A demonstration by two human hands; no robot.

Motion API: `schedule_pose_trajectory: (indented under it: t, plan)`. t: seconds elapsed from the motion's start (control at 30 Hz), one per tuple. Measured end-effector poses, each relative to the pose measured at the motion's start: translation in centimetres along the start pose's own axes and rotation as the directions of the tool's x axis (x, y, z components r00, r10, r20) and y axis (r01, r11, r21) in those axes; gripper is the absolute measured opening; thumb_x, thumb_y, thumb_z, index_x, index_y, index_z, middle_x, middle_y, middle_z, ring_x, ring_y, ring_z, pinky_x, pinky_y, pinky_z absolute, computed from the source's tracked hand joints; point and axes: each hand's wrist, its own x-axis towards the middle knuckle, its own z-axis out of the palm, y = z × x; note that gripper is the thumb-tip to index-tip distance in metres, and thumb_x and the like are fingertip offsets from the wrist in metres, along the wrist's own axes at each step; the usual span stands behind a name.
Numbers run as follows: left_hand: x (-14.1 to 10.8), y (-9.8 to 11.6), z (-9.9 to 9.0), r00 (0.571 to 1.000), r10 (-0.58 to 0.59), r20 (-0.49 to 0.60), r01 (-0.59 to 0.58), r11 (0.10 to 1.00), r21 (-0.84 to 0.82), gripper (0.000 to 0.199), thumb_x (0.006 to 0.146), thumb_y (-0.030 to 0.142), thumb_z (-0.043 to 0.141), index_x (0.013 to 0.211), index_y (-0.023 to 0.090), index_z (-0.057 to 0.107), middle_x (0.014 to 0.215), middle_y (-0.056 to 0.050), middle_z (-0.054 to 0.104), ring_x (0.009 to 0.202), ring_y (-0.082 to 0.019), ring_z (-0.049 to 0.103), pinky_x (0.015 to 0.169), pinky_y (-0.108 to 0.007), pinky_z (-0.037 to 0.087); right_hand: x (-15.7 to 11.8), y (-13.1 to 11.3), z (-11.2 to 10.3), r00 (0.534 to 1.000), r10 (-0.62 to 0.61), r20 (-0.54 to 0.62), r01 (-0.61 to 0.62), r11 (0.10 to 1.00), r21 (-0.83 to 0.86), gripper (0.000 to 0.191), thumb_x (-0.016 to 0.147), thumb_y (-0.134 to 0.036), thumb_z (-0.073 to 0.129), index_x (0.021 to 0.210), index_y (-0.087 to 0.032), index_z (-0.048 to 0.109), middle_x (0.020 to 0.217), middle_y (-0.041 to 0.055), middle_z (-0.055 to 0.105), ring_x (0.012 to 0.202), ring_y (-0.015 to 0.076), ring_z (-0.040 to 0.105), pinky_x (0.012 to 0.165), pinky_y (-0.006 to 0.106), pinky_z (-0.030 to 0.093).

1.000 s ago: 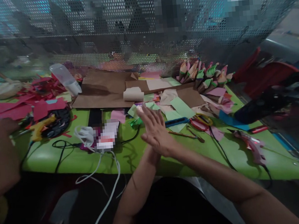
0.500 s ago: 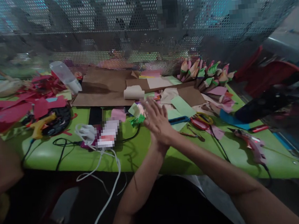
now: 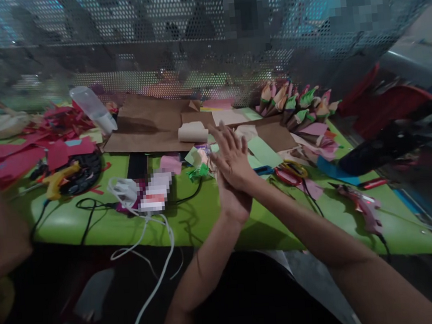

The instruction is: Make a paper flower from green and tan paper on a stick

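In the head view my hands are pressed palm to palm above the near edge of the green table [image 3: 202,228]. My right hand [image 3: 234,163] lies on top, its fingers stretched out and slightly apart. Beneath it, my left hand [image 3: 236,203] is turned palm up and looks flat, though most of its fingers are covered. Whether anything small lies between the palms is hidden. Just past the fingertips are a cream paper roll [image 3: 193,133] and a light green paper sheet [image 3: 263,151]. A crumpled green scrap [image 3: 198,173] lies left of the hands.
Right of the hands are scissors [image 3: 289,172], a pink glue gun [image 3: 365,207] and a bunch of paper flowers [image 3: 301,103]. Brown paper [image 3: 149,122] spreads behind. Leftward lie a phone [image 3: 155,192], white cable [image 3: 152,297], yellow glue gun [image 3: 58,182] and plastic bottle [image 3: 92,109]. Another person's arm [image 3: 2,228] is at far left.
My right hand has slid slightly forward and to the right over my left palm. The palms remain together, and the things on the table look unmoved.
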Motion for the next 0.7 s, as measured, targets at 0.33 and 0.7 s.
schedule_pose_trajectory:
  t: [0.33, 0.7]
  plan:
    - [0.4, 0.7, -1.0, 0.996, -0.047, 0.072, 0.055, 0.991, -0.125, 0.059, 0.101, 0.056, 0.028, 0.145, 0.026, 0.053, 0.152, -0.004, 0.054, 0.146, -0.024, 0.043, 0.119, -0.040, 0.037, 1.8, 0.2, -1.3, 1.000, -0.008, -0.022, 0.010, 0.997, 0.072, 0.068, 0.101, -0.063, 0.015, 0.157, -0.027, 0.031, 0.165, 0.0067, 0.032, 0.154, 0.0251, 0.023, 0.124, 0.056, 0.015]
    - [-0.3, -0.3, 0.9, 0.960, 0.265, -0.092, -0.270, 0.962, -0.046, 0.055, 0.100, 0.054, 0.019, 0.152, 0.043, 0.035, 0.168, 0.011, 0.024, 0.158, -0.020, 0.016, 0.127, -0.044, 0.021, -2.5, -2.1, 0.4, 0.986, -0.110, 0.128, 0.133, 0.974, -0.183, 0.063, 0.101, -0.054, 0.032, 0.160, -0.032, 0.025, 0.169, 0.0033, 0.023, 0.156, 0.0275, 0.016, 0.125, 0.056, 0.013]
